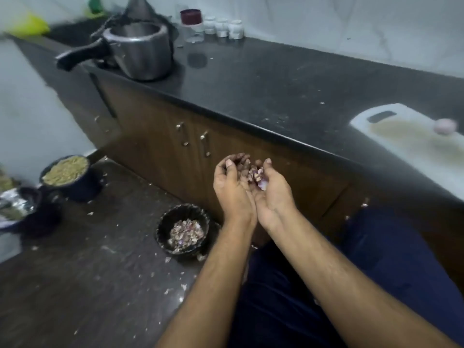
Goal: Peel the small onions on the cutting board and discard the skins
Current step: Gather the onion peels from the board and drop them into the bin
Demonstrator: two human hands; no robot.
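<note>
Two bare hands are held together, palms up, in front of the brown wooden cabinet doors (190, 139) below the black stone countertop (288, 79): the left hand (232, 187) and the right hand (272, 194) are cupped side by side, touching at the heels, and a small heap of purple and white onion skins (256, 175) is cradled between them. At about seven o'clock from the hands, a round black bin lined with a black bag (184, 231) stands on the dark floor, with more onion skins lying inside it; loose scraps are scattered around it. At two o'clock, a white plastic cutting board (401, 139) lies on the countertop with one peeled pale pink small onion (445, 126) resting on it. At eleven o'clock, one steel pressure cooker with a black handle (139, 50) is seen, and beyond it four jars (213, 26). At nine o'clock, a dark bucket filled with yellowish scraps (65, 170) stands on the floor.
</note>
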